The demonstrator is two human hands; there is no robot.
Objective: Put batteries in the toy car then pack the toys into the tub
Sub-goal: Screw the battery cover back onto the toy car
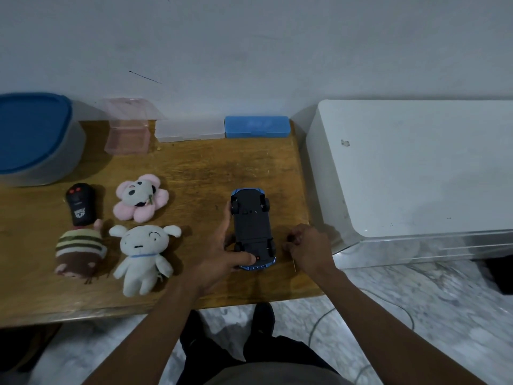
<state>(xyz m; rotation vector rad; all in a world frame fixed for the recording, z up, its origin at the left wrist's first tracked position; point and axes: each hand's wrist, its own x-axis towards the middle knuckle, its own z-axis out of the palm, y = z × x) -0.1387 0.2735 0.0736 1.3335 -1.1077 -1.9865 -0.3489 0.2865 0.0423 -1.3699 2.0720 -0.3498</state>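
Note:
A blue toy car [252, 229] lies upside down on the wooden table [194, 173], its black underside facing up. My left hand [222, 254] grips the car along its left side, thumb pressed on the near end. Just right of the car, my right hand [308, 247] holds a thin screwdriver [293, 264] whose shaft points toward me. A grey tub with a blue lid [33, 137] stands shut at the far left. Left of the car lie a black remote [80, 205], a pink flower plush [140, 197], a white dog plush [143, 257] and a striped brown plush [79, 250].
Along the back wall stand a clear pink box [127, 129], a clear flat case [190, 130] and a blue case [256, 126]. A white appliance [416, 168] sits right of the table. Below the table's near edge are my legs and a marble floor with a cable.

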